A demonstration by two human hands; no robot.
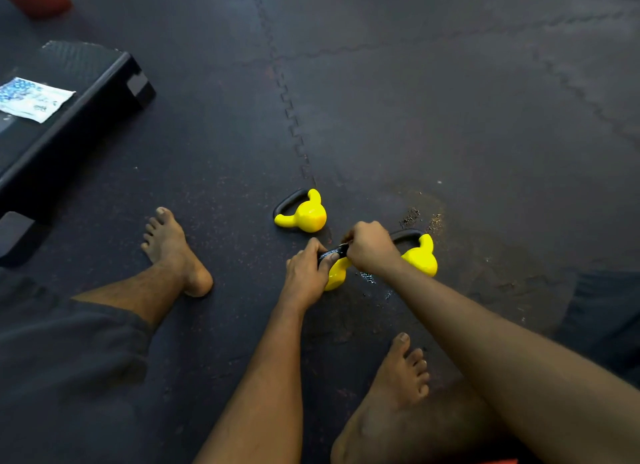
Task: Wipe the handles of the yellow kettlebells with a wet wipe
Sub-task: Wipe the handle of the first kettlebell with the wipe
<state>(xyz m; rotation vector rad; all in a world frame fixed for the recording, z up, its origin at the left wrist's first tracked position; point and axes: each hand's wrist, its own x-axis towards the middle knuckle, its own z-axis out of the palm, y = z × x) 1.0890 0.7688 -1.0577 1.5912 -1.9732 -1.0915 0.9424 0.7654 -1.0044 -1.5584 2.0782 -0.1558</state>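
Yellow glossy kettlebell [335,277] stands under both hands, its black bar handle [333,251] running crosswise: left hand [304,273] grips one end, right hand [370,249] is curled round the other, any wipe hidden. A second yellow kettlebell [304,217] lies beyond it leftward, a third yellow kettlebell [421,257] just beside its right

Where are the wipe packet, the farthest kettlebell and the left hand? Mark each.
wipe packet [33,98]: head view, printed face.
farthest kettlebell [308,217]: head view, yellow body.
left hand [304,275]: head view, back of hand.
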